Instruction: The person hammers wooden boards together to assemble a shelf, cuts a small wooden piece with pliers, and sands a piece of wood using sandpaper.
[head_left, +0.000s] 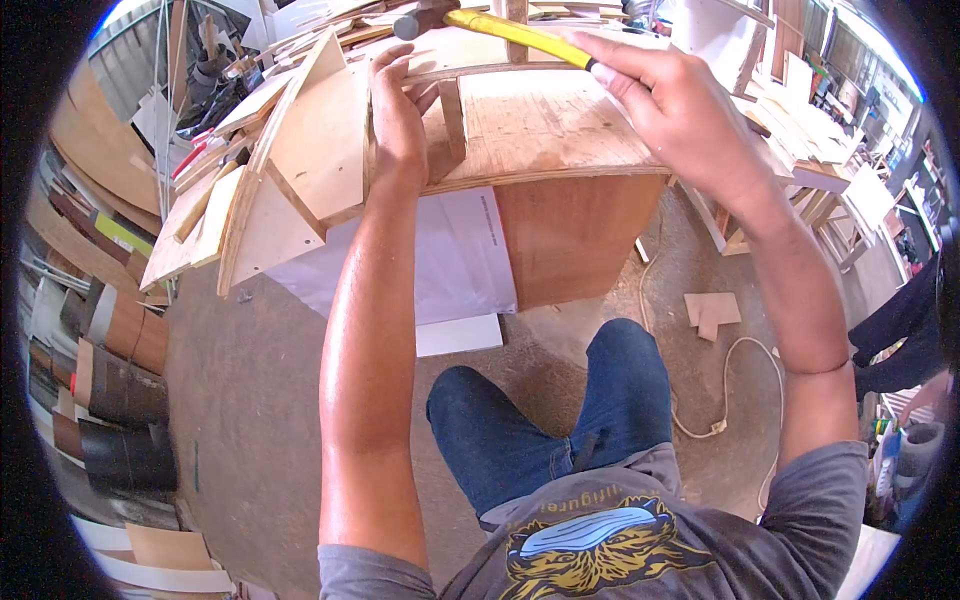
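Observation:
My right hand (672,112) is closed round the black lower end of the hammer's yellow handle (520,36). The dark hammer head (424,20) is at the top of the view, just above my left fingertips. My left hand (398,118) reaches up among the parts of a plywood frame (560,115), its fingers bent and drawn together. Whatever is between them is too small or hidden to make out. Left of that hand stands a pale plywood panel (320,140); a short wooden divider (453,118) stands on its right.
Beneath the frame is a brown wooden box (580,240) with a white sheet (460,255). A cable (725,350) and plywood scraps (712,310) lie on the floor. Stacked boards (125,330) line the left side. Another person's dark-clothed leg (900,325) is at the right edge.

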